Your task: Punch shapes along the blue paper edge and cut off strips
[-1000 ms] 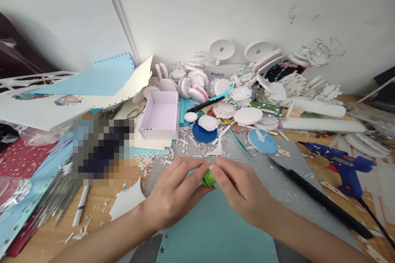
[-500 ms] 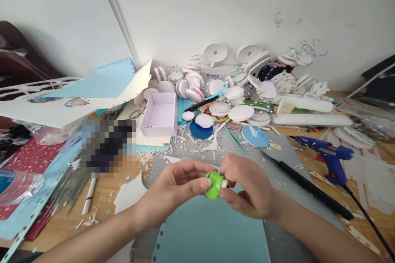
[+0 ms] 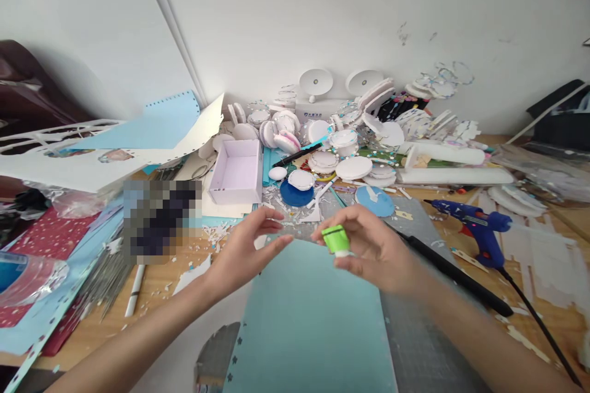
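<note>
My right hand point(image 3: 375, 252) grips a small green craft punch point(image 3: 337, 238) with a white button, held above the upper right edge of a teal paper sheet point(image 3: 318, 319). My left hand point(image 3: 251, 245) is open and holds nothing. Its thumb and fingers are apart over the sheet's upper left corner. Flower-shaped holes run along the sheet's lower left edge. A white paper piece point(image 3: 184, 344) with a curved cut-out lies under my left forearm. Beneath the teal sheet is a grey cutting mat point(image 3: 419, 344).
A blue glue gun point(image 3: 488, 227) with a cord and a long black-handled tool point(image 3: 461, 273) lie to the right. White discs point(image 3: 354, 167) are heaped at the back beside a pale lilac box point(image 3: 236, 172). A white marker point(image 3: 134, 291) and wires point(image 3: 104, 276) lie left.
My left hand has let go of the green craft punch and moved left. My right hand has lifted and turned the punch, moving it slightly up and right.
</note>
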A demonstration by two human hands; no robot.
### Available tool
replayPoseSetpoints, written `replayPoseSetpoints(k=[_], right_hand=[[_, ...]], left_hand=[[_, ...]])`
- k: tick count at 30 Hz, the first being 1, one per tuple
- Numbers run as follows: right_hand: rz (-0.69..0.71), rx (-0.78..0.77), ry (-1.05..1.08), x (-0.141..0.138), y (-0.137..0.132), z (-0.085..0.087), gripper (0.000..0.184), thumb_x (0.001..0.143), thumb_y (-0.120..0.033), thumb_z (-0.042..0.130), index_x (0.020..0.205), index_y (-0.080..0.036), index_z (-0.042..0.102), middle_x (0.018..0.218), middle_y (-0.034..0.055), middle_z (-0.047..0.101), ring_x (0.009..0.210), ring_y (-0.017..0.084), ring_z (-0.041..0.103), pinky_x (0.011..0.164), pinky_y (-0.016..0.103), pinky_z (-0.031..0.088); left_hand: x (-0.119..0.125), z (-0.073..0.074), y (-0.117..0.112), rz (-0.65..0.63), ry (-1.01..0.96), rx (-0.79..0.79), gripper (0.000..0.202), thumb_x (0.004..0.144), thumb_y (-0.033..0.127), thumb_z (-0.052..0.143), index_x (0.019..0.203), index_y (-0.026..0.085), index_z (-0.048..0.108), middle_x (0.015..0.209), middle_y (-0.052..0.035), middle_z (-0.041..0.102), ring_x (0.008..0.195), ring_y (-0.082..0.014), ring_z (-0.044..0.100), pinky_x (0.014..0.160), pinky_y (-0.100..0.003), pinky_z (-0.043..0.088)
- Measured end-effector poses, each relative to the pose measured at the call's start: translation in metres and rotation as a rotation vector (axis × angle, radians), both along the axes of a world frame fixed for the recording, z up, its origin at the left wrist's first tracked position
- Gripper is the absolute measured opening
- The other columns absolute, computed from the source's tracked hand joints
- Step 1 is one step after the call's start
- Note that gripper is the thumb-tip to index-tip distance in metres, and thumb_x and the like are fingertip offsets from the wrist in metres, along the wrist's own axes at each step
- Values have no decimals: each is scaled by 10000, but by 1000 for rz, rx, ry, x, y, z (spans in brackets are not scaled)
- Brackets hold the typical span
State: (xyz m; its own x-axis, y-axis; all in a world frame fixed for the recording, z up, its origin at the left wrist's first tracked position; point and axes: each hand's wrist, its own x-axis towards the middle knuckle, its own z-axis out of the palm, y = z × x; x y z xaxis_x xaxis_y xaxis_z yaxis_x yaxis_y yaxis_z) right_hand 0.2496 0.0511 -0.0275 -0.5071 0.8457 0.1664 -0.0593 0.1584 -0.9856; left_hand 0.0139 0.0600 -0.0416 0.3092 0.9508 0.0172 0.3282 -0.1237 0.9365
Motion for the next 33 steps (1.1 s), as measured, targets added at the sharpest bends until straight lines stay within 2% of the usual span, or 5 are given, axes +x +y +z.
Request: replayPoseSetpoints(k=[3, 7, 13, 26, 33], right_hand=[[-135, -86, -12, 4, 9, -10, 347, 779, -375, 716, 1060, -257, 548, 943, 33, 618, 886, 164, 608, 768, 279, 510], [-305, -22, -116, 6, 20, -18, 300, 781, -454, 679, 929, -204, 606, 850, 42, 602, 756, 163, 572, 654, 266, 488], [-242, 174, -246, 1, 21, -21, 149, 842, -324, 618, 899, -190, 587, 776, 13, 553, 699, 138, 505, 616, 245, 431], [-15, 382, -514, -16, 35, 4, 272, 795, -330, 700, 1027, -216, 616, 916, 41, 600, 820, 171, 555, 718, 279, 457], [7, 329, -800, -17, 28, 5, 314, 757, -264, 723, 1013, -229, 545, 925, 7, 603, 806, 162, 561, 698, 264, 450]], left_hand=[[-9, -16, 7, 20, 452, 204, 394, 812, 404, 645, 1108, 164, 547, 1100, -124, 568, 1051, -310, 549, 907, -506, 452], [-12, -25, 12, -92, 685, 302, 365, 767, 353, 703, 1055, 158, 592, 1108, -128, 570, 1042, -320, 509, 881, -479, 448], [-7, -18, 15, -122, 420, 248, 36, 848, 197, 580, 833, 186, 549, 876, -20, 606, 880, -193, 543, 784, -310, 439], [-4, -31, 7, 13, 167, 103, 193, 881, 370, 567, 951, 190, 552, 609, 62, 383, 538, -100, 356, 504, -211, 296], [-8, -34, -2, -44, 139, 150, 128, 883, 284, 581, 969, 193, 611, 827, -1, 644, 726, -127, 579, 652, -206, 441]])
